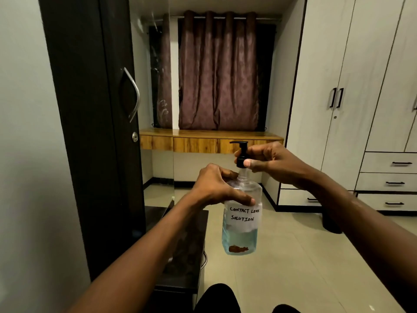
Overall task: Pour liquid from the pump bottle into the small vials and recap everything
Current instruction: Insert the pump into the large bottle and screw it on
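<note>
Because the bottle (242, 213) is held up in mid-air over the tiled floor (282, 267), with nothing under it, the chief risk as I judge it is a spill or a drop. It is clear plastic, roughly a third full of bluish liquid, and carries a handwritten label (244, 215) reading "CONTACT LENS SOLUTION". If the black pump top (241, 154) comes free with a jerk, the long tube could flick drops about, or the bottle could twist out of the grip and tip. A slick shoulder would make that more likely. No small vials are in sight anywhere, so I cannot say where the liquid is meant to go.

The left hand (222, 187) is wrapped over the bottle's shoulder from the side, fingers curled round the far face and the thumb pressed flat just above the label, a firm closed grasp. The right hand (268, 158) is pinched on the collar of the pump, thumb tip in front and fingers behind, the rest of it loosely curled. It looks set to unscrew the top. A dark low cabinet (180, 245) stands just beside and below the left forearm.
</note>
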{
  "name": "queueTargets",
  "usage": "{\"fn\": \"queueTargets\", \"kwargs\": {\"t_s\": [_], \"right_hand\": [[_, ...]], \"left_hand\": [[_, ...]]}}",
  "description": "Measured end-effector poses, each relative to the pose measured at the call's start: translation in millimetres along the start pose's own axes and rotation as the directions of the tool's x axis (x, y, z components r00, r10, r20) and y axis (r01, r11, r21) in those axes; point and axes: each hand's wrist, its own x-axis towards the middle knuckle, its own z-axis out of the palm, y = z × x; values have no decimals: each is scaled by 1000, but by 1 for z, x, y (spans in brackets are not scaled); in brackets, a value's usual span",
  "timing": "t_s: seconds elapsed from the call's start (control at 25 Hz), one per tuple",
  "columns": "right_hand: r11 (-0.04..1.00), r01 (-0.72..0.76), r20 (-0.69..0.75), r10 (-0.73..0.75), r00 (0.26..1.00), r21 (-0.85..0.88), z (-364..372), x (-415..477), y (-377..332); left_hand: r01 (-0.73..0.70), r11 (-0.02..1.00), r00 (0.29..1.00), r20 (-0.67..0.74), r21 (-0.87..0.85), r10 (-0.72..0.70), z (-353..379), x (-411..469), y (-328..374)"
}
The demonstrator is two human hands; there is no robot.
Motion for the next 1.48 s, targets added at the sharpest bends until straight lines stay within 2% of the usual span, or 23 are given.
{"fn": "queueTargets", "kwargs": {"t_s": [0.16, 0.24, 0.32, 0.4, 0.48, 0.56, 0.6, 0.64, 0.68, 0.76, 0.8, 0.84, 0.96, 1.08, 1.2, 1.28, 1.32, 1.36, 1.44, 1.48], "right_hand": [[995, -19, 30, 16, 999, 93, 4, -4, 2], [996, -20, -10, 21, 1000, 89, 8, -7, 3], [997, -42, -109, 50, 993, 70, 14, -8, 2], [998, -54, -235, 49, 971, -15, 21, -6, 0], [981, -72, -344, 7, 939, -178, 30, -3, -3], [947, -130, -389, 7, 921, -292, 32, 0, -4], [950, -159, -383, 46, 923, -267, 32, 1, -4], [972, -175, -352, 110, 930, -156, 29, 2, -3], [981, -190, -296, 189, 936, 27, 27, 3, -3], [890, -210, -142, 288, 947, 404, 21, 4, -1], [847, -200, -95, 281, 955, 493, 19, 3, 0], [841, -189, -61, 253, 965, 507, 19, 2, -1], [918, -146, -35, 171, 985, 370, 24, -2, -4], [982, -153, -197, 173, 965, 115, 27, -1, -9], [954, -201, -324, 123, 938, -223, 32, 2, -15], [938, -210, -329, 113, 937, -276, 33, 4, -15], [959, -208, -305, 143, 942, -193, 32, 5, -15], [977, -210, -255, 197, 947, -25, 29, 6, -14], [917, -213, -127, 268, 955, 337, 22, 7, -12], [896, -200, -87, 253, 964, 397, 21, 6, -11]], "left_hand": [[4, 999, 1000, 8, -32, -4, -11, 0, 6], [0, 999, 1000, -9, -39, 0, -15, -2, 8], [-8, 1000, 999, -38, -28, 7, -14, -3, 7], [-23, 1000, 997, -72, -1, 23, -12, -5, 4], [-43, 998, 994, -97, 43, 47, -9, -6, 2], [-42, 996, 993, -108, 79, 51, -8, -7, 4], [-34, 996, 992, -115, 87, 44, -8, -7, 5], [-28, 996, 991, -124, 87, 39, -9, -6, 6], [-22, 997, 990, -134, 77, 33, -10, -5, 7], [-3, 999, 990, -140, 41, 9, -13, -6, 9], [2, 999, 992, -130, 34, 3, -14, -6, 9], [-1, 999, 993, -117, 40, 6, -14, -7, 10], [-8, 998, 996, -92, 63, 14, -13, -7, 10], [9, 997, 995, -98, 81, -1, -10, -7, 7], [14, 991, 992, -127, 130, 3, -3, -8, 5], [16, 987, 989, -150, 162, 8, -1, -7, 6], [19, 986, 986, -164, 168, 8, -1, -5, 6], [29, 986, 983, -184, 164, 2, -2, -3, 6], [42, 988, 975, -222, 149, -8, -3, -1, 5], [39, 989, 972, -234, 143, -5, -4, -1, 5]]}}
